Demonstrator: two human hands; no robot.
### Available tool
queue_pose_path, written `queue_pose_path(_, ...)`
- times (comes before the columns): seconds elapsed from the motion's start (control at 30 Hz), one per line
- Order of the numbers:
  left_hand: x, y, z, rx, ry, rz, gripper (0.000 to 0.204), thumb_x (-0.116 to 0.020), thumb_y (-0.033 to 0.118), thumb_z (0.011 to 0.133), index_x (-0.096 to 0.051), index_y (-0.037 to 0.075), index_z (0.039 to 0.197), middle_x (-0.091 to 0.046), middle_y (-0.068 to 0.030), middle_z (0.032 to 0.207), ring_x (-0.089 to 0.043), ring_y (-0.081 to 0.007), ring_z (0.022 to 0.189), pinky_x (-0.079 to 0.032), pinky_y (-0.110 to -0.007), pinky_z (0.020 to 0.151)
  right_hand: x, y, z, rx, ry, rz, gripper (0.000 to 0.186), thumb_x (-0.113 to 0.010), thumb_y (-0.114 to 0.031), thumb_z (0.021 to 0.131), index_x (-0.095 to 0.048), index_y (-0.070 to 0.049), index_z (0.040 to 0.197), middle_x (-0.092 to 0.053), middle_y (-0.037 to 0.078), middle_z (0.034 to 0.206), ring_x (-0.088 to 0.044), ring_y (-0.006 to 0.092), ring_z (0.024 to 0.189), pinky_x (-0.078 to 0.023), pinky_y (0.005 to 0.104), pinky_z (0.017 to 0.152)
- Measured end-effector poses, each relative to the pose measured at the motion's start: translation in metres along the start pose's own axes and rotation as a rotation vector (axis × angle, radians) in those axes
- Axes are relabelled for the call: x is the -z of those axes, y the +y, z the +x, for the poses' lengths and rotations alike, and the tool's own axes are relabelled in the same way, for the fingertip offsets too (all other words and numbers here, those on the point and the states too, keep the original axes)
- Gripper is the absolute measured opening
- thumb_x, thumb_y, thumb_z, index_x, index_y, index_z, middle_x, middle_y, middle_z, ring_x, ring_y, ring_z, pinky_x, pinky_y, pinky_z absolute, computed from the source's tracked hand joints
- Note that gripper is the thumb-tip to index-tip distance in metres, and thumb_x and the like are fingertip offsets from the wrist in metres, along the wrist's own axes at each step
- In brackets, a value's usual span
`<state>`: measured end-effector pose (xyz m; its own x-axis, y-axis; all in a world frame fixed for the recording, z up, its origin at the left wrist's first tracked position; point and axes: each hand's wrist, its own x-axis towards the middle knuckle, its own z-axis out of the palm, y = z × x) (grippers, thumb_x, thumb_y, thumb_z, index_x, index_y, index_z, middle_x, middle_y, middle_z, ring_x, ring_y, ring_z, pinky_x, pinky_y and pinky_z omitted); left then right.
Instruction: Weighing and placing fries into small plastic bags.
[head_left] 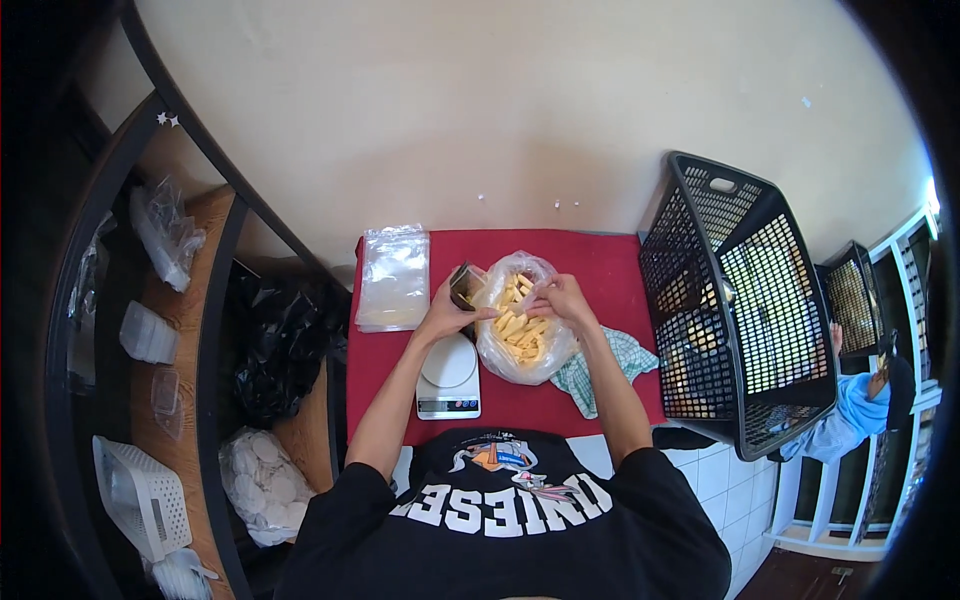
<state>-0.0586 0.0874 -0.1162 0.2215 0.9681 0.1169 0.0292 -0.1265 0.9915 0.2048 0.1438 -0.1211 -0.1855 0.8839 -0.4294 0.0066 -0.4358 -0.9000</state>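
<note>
Loosely crumpled plastic bag (561,352), chunky yellow sticks (521,336)

I see a clear plastic bag (559,352), open at the top, bulging with pale-yellow sticks (522,338), resting on a red tabletop (610,275), a small dark pouch (464,286) at its left.

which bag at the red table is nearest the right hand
The rounded, open clear bag, with yellow sticks inside. The pouch in the left hand is smaller and darker; the stacked bags lie flat at left on the red table.
</note>
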Motion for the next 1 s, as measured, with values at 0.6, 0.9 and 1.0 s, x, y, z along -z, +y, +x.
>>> queue_pose_path(0.6, -0.009, 0.002, 0.0, -0.026, 0.01, 0.078, 0.084, -0.102, 0.022, 0.061, -0.055, 0.006, 0.128, -0.062, -0.007, 0.123, -0.06, -0.0201, 0.119, -0.049, -0.037, 0.106, 0.018, 0.015, 0.0, -0.084, 0.088, 0.102, 0.008, -0.057, 0.006, 0.095, -0.057, 0.014, 0.099, -0.068, 0.025, 0.094, -0.076, 0.0345, 0.077, -0.068, 0.0389, 0.066)
queue_pose_path(0.9, -0.01, 0.002, -0.003, 0.009, 0.044, 0.085, 0.084, -0.102, 0.025, 0.061, -0.055, 0.005, 0.127, -0.062, -0.0079, 0.124, -0.06, -0.0202, 0.119, -0.049, -0.037, 0.106, 0.03, 0.021, -0.02, 0.2, 0.153, 0.082, 0.004, -0.06, 0.008, 0.095, -0.06, 0.01, 0.099, -0.07, 0.022, 0.093, -0.076, 0.0296, 0.079, -0.068, 0.0355, 0.069)
queue_pose_path(1.0, -0.009, -0.002, 0.0, -0.029, 0.033, 0.154, 0.085, -0.103, 0.026, 0.06, -0.055, 0.005, 0.127, -0.062, -0.0081, 0.123, -0.061, -0.0206, 0.118, -0.049, -0.037, 0.105, 0.021, 0.028, -0.019, 0.18, 0.214, 0.049, 0.005, -0.061, 0.007, 0.095, -0.059, 0.009, 0.098, -0.069, 0.022, 0.093, -0.076, 0.0295, 0.079, -0.068, 0.0365, 0.069)
